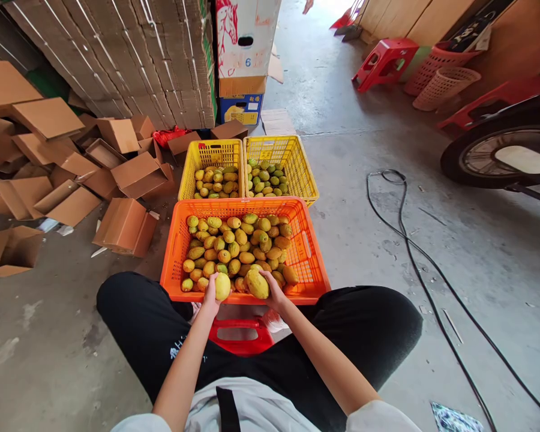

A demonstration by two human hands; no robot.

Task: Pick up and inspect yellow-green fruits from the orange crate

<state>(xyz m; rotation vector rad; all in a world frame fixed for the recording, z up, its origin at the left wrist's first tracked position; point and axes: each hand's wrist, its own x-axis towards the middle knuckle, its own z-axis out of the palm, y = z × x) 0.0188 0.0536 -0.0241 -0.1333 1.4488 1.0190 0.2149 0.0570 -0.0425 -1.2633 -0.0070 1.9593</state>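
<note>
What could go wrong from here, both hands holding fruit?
1. Drop: the left hand holds a yellow fruit, the right hand a second fruit. Either might slip and bruise against the fruit pile in the orange crate.
2. Trip: the black cable lies loose across the floor and could catch a foot.
3. Slide: the cardboard boxes lie in a jumbled heap and might shift if knocked.

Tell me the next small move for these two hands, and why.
Probably carry the yellow fruit in the left hand forward to the left yellow crate: its colour seems closer to the mostly yellowish fruit there than to the greener fruit in the right yellow crate.
</note>
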